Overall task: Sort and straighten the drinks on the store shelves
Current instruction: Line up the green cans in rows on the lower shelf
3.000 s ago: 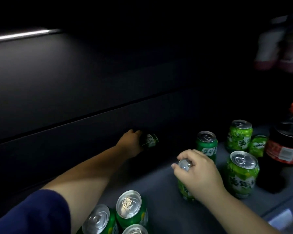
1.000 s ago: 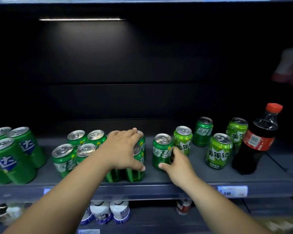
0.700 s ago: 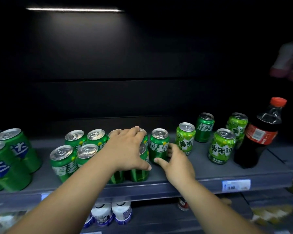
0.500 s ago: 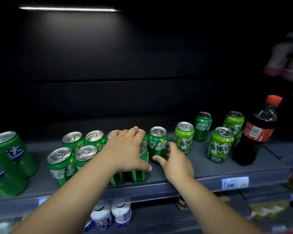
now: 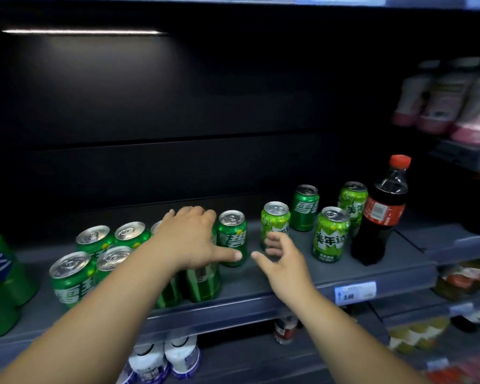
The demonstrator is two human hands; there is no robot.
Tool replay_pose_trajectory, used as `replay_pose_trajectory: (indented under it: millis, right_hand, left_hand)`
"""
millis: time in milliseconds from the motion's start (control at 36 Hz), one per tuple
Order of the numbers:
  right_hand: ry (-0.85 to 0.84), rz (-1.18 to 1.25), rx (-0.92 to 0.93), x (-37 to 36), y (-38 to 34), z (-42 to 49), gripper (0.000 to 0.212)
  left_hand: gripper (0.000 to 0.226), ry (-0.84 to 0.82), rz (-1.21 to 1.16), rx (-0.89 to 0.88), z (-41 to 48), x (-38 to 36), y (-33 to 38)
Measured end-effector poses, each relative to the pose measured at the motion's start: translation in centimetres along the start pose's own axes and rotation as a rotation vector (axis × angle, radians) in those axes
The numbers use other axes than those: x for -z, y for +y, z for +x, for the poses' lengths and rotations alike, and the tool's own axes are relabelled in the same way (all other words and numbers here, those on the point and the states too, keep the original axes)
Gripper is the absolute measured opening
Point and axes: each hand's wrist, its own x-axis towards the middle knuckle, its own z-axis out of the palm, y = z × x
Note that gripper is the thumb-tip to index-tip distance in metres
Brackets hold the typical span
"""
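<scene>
While our left hand (image 5: 190, 236) lies flat on green cans (image 5: 203, 284), our right hand (image 5: 284, 261) — spread (empty) — partly screens a lime can (image 5: 275, 220).

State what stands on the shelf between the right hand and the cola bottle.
One upright light green can stands between the right hand and the cola bottle; the head view shows it.

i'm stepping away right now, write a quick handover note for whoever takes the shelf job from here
Left hand: open, resting on top of the dark green cluster.
Right hand: open, empty, in front of the nearest light green can.
Done: that cluster is grouped on the left of the shelf.
Left: a stray dark green can stands at the back; two other light green cans and the cola bottle sit to the right. Sort by kind, line up.
</scene>
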Motion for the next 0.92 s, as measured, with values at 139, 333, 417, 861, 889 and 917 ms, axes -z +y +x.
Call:
replay_pose_trajectory:
  millis: [139,333,417,861,889,917]
  right_hand:
    - [0.091,0.062,0.052,5.0,0.6,-0.1,0.036]
    - [0.257,-0.198,0.325,12.5,1.7,0.3,0.039]
    - [0.156,-0.24,0.264,14.2,2.2,1.1,0.054]
    - [-0.267,-0.228,0.228,15.5,5.6,2.5,0.094]
    - [-0.28,-0.218,0.227,15.6,5.5,2.5,0.094]
    - [-0.291,-0.211,0.224,15.8,5.5,2.5,0.094]
  left_hand:
    - [0.088,0.18,-0.062,-0.117,2.5,0.7,4.3]
    - [0.074,0.148,-0.268,-0.163,8.9,1.2,10.1]
    - [0.074,0.14,-0.275,-0.126,12.2,1.2,12.0]
    - [0.061,0.07,-0.353,-0.05,20.0,-0.3,17.5]
    - [0.059,0.093,-0.387,-0.039,19.7,-0.2,17.4]
    - [0.057,0.129,-0.425,-0.028,19.4,0.1,17.2]
